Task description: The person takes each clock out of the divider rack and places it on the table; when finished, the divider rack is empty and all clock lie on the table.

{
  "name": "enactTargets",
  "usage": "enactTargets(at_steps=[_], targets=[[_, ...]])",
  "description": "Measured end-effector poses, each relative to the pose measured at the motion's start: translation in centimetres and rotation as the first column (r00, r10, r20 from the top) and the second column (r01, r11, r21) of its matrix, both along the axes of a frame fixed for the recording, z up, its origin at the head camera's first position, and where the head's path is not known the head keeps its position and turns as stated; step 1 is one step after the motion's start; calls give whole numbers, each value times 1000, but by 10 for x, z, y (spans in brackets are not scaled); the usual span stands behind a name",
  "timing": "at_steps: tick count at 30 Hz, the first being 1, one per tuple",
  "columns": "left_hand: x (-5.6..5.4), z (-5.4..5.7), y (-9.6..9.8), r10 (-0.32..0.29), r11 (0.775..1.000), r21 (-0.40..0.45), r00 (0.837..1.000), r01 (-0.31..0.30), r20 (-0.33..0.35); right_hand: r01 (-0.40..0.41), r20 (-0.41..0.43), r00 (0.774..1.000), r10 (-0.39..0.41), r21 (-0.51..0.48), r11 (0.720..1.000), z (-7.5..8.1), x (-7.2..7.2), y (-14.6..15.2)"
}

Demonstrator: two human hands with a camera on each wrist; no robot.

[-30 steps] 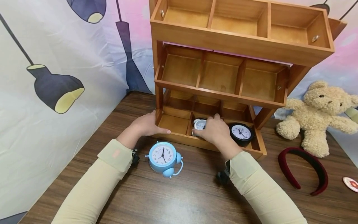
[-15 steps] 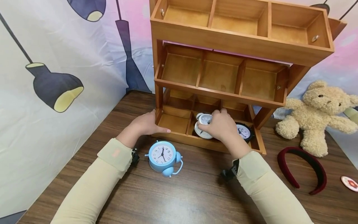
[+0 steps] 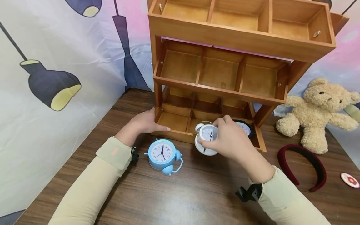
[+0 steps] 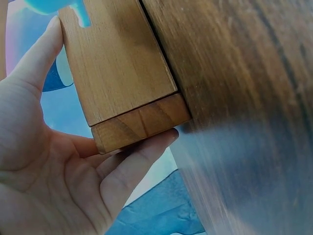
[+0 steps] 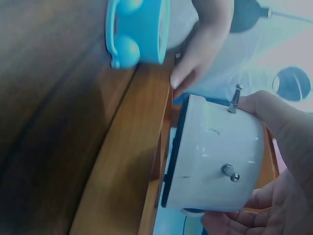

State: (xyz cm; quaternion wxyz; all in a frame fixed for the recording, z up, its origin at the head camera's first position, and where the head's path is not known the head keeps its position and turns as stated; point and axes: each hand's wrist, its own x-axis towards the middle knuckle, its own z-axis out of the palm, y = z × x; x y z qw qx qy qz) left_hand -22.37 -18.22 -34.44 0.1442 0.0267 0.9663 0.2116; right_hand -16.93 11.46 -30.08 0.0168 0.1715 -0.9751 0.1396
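Inside the curled right hand is the white alarm clock; leftward, the half-spread left hand grips the wooden rack by its corner, apparently steadying it.

1. In the grip of the right hand we see the white clock, its casing smooth and glossy; its feet look like shiny metal.
2. At the grip of the left hand, the shelf is smooth wood with visible grain and a low sheen.
3. Near the left grip, we find the blue clock smooth and glossy.
4. Below both grips, the table shows dark wood grain, softly shiny.
5. Right of the right grip, we see a teddy bear of rough, fluffy cloth and a matt, velvety headband.
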Motion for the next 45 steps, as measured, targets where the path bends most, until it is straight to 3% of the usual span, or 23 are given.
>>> enactTargets(at_steps=[7,14,28,45], targets=[[-1,-1,-1,-1,1000,13,1000,1,-10,-98,0,995,98,17,995,-10,24,2],[-2,-1,0,-9,1000,7,1000,9,-8,-119,31,992,118,36,992,-22,37,7],[-3,-1,-1,-7,1000,3,1000,7,-13,-116,62,991,115,11,993,-43,39,7],[-2,0,-1,-16,1000,25,1000,17,-9,-94,82,992,91,37,995,-50,40,7]])
